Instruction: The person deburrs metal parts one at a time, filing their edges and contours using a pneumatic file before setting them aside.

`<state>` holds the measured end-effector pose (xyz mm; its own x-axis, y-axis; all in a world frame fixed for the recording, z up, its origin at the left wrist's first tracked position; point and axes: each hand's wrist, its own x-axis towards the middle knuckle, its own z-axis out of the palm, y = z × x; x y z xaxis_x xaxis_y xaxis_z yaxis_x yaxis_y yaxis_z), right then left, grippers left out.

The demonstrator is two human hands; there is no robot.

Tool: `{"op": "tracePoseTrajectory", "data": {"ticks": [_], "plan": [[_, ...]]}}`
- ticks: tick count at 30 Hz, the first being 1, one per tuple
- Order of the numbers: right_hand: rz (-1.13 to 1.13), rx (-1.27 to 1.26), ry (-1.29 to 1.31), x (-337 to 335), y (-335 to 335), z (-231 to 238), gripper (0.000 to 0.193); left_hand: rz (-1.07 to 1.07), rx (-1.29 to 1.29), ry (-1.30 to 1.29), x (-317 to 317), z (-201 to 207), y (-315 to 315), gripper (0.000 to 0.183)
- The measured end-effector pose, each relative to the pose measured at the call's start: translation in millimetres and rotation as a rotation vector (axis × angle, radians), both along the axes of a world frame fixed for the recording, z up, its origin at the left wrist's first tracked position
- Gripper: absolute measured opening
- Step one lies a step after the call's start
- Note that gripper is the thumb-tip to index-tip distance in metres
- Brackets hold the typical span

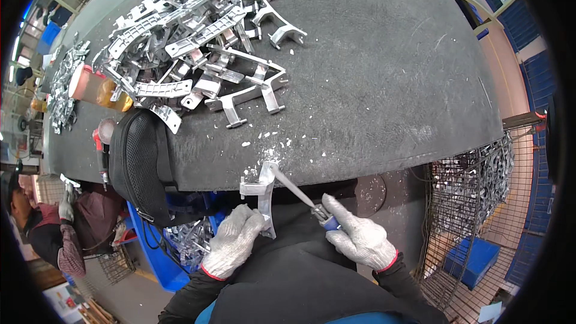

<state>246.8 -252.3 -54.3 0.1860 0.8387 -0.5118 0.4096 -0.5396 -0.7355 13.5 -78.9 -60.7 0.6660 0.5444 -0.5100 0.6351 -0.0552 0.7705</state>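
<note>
My left hand [233, 237], in a white knitted glove with a red cuff, is closed on a silver cast-metal bracket [264, 195] at the table's near edge. My right hand [363, 239], gloved alike, grips a file [295, 188] by its blue handle. The file's long grey blade slants up to the left, and its tip meets the upper end of the bracket. White metal chips [268, 153] are scattered on the dark tabletop just beyond. My right palm hides part of the handle.
A large heap of brackets [198, 36] covers the table's [384, 72] far left. A black mesh bag [141, 162] and a red-and-black tool [101, 150] lie at the left edge. Below is a blue bin [157, 252] of parts; right, a wire cage [465, 198]. Another person [66, 228] works at left.
</note>
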Motion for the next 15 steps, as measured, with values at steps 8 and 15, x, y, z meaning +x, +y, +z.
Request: {"op": "tracePoseTrajectory", "data": {"ticks": [8,15], "plan": [[0.169,0.078,-0.059,6,0,-15,0.076,0.317,-0.299,0.038,6,3,-4,0.037],[0.098,0.024,-0.397,15,8,-5,0.073,0.091,-0.126,0.029,3,5,16,0.037]]}}
